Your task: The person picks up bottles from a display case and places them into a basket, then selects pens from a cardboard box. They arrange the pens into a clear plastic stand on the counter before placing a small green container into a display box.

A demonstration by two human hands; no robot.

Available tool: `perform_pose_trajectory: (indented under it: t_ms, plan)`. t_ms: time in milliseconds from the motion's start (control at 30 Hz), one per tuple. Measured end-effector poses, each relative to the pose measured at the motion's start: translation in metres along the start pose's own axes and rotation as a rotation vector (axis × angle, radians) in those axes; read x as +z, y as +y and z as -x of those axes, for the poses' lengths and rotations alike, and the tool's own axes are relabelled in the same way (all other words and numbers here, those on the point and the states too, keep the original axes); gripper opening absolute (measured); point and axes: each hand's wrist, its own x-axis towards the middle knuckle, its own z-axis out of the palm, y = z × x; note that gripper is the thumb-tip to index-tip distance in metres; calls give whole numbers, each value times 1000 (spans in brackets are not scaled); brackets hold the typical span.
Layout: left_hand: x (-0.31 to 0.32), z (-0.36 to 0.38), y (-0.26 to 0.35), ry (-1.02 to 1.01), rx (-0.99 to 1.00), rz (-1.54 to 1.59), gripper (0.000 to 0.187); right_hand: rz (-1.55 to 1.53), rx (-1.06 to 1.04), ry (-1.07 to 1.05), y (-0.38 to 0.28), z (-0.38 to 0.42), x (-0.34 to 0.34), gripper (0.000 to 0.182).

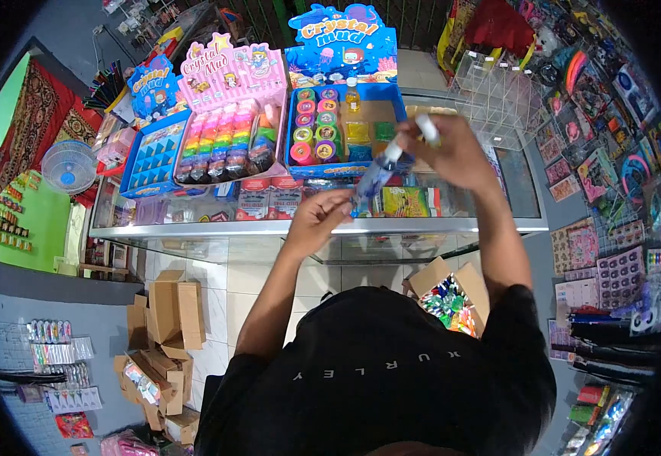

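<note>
R hand [453,154] at blurry btl [374,179]

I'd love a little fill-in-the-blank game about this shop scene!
1. Between the left hand and the right hand is a bottle with a ____ cap.
2. Rows of rainbow-coloured containers fill the ____ display box, which stands between two blue ones.
3. The lettering on the tall blue card reads "Crystal ____".
4. The shirt worn by the person is ____.

Missing words: white; pink; Mud; black.
</note>
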Motion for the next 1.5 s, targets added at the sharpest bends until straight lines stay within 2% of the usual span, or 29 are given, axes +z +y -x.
perform_pose_trajectory:
  t_ms: [100,200,300,500,600,700,900,1200,1300,1400,1500]
  plan:
    - [-13,-13,5,103,-3,-135,19,370,-229,-6,-8,-43,-23,21]
    - [-23,-15,-17,144,35,-128,17,568,-235,-72,4,-88,-31,19]
    - [-21,-12,-14,149,36,-112,15,699,-171,-109,36,-126,-28,20]
    - [-24,-6,-13,208,126,-82,13,816,-119,-204,79,-160,-20,23]
    - [-24,-5,-12,206,133,-85,11,792,-17,-237,90,-168,-18,23]
    - [-25,-5,-12,197,115,-104,9,816,-52,-245,94,-171,-20,24]
    - [-26,-6,-11,189,123,-102,9,809,59,-215,108,-181,-18,25]
    - [-25,-6,-11,206,131,-65,12,820,89,-223,102,-181,-18,29]
    - [-25,-7,-12,213,145,-66,12,820,65,-218,99,-177,-19,30]
    - [-24,-5,-10,212,129,-85,11,860,-70,-107,105,-176,-24,32]
    - [-24,-5,-12,214,135,-69,10,629,-110,-53,97,-171,-39,33]
